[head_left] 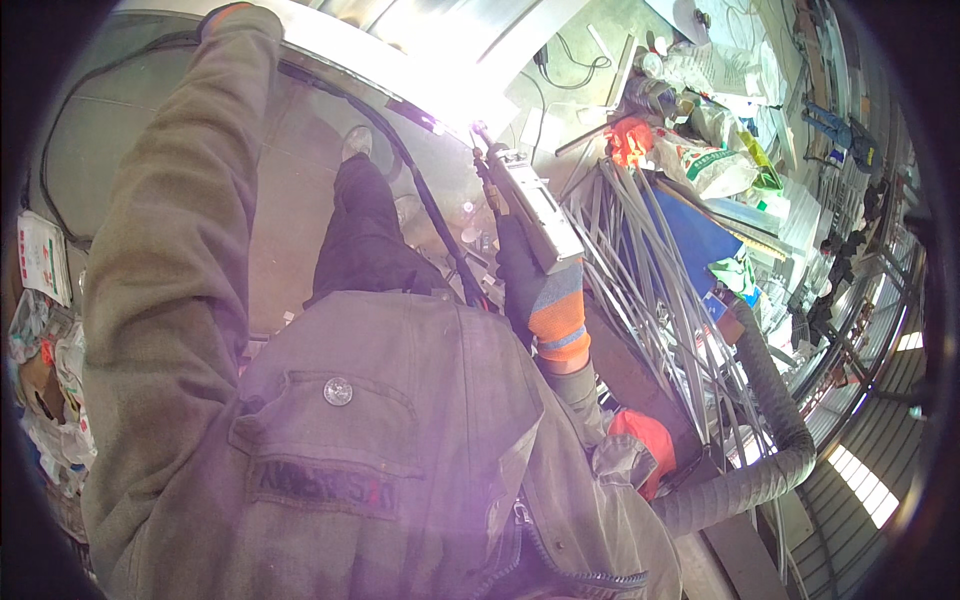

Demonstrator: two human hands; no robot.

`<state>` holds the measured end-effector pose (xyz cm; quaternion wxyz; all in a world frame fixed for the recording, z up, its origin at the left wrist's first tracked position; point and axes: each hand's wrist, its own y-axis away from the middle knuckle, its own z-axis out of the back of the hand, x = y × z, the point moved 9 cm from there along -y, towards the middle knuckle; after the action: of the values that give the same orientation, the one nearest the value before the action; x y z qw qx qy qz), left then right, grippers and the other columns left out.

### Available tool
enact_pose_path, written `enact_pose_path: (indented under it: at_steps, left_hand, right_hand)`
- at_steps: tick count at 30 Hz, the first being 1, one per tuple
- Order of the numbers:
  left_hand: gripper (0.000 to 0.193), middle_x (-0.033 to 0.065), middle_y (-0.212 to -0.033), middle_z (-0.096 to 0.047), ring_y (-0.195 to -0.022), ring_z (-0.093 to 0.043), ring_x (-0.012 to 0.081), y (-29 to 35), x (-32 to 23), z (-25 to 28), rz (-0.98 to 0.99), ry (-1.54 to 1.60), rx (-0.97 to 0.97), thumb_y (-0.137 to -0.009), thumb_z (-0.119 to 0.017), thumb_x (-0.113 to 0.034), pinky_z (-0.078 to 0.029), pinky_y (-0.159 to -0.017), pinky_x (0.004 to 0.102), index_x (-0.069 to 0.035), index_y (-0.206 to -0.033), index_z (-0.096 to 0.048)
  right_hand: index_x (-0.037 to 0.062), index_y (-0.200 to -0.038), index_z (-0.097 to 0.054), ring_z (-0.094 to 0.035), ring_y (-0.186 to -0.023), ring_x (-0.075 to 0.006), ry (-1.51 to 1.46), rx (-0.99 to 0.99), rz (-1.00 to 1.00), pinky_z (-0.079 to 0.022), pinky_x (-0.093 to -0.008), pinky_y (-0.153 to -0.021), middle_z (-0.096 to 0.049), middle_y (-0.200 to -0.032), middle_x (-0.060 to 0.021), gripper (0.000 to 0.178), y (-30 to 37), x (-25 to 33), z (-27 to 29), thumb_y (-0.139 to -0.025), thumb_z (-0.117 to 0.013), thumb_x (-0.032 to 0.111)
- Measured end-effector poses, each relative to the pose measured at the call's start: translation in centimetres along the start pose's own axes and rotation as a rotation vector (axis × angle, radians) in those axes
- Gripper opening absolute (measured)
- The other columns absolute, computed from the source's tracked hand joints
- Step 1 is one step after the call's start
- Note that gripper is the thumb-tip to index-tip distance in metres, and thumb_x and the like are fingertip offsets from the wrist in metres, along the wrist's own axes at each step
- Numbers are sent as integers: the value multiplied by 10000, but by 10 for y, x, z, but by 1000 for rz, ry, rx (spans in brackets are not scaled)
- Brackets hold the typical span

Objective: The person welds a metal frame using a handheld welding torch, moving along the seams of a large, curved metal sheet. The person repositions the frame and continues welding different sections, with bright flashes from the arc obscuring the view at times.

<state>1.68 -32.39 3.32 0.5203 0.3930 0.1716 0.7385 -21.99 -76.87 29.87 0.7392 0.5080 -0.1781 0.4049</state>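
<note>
My right hand (515, 285), in a dark glove with an orange and blue-grey cuff, is closed around a welding gun (535, 205) with a silver boxy body. The gun's tip points at the near edge of a pale metal workpiece (360, 62), where a white glare washes out the contact point. My left arm reaches far forward to the upper left. Only a sliver of the gloved left hand (226, 12) shows beyond the sleeve, beside the workpiece's left part; its fingers are hidden.
A black cable (425, 190) passes between my body and the workpiece. Long thin metal strips (650, 290) lie in a heap at right, beside a blue panel (690, 235) and plastic bags (705, 165). A grey corrugated hose (750, 495) curves at lower right. Clutter stands at far left.
</note>
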Motion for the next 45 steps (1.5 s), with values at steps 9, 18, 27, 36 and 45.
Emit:
enact_pose_path:
  at_steps: [9, 18, 27, 36, 45]
  left_hand:
    - [506, 110, -1626, -669, -1471, -651, 349, 9, -4, -5, -20, -28, -4, -1118, -631, -390, -519, -1219, 555, -193, -1580, -693]
    - [497, 104, -1638, -662, -1481, -643, 342, 13, -4, -6, -37, -58, -9, -1125, -626, -378, -513, -1224, 552, -193, -1582, -692]
    - [489, 98, -1649, -655, -1492, -635, 336, 16, -6, -4, -61, -106, -4, -1133, -622, -367, -507, -1229, 549, -192, -1583, -691]
    - [480, 92, -1660, -647, -1503, -626, 330, 25, -11, 1, -97, -188, -4, -1140, -617, -356, -500, -1235, 545, -191, -1585, -691]
    - [472, 86, -1671, -640, -1513, -618, 323, 33, -7, 10, -146, -311, -6, -1147, -613, -344, -494, -1240, 542, -191, -1587, -690]
  right_hand:
    - [-17, -1318, -787, -680, -737, -87, 67, 19, 94, -517, -309, -603, -773, -896, -46, 291, 3, -4, 4, -1113, -765, 190]
    - [1, -1360, -773, -656, -758, -63, -22, 28, 45, -492, -276, -619, -756, -932, -7, 298, 11, -9, 4, -1118, -763, 175]
    - [7, -1392, -756, -657, -788, -61, -9, 39, 33, -495, -273, -645, -751, -956, -1, 321, 16, -12, 5, -1124, -757, 184]
    - [6, -1401, -754, -652, -787, -58, 87, 54, 135, -488, -275, -645, -748, -956, 4, 336, 22, -13, 9, -1118, -762, 187]
    - [-38, -1236, -778, -700, -744, -133, -41, -19, 120, -542, -355, -654, -770, -875, -58, 199, 36, -29, 20, -1064, -755, 60]
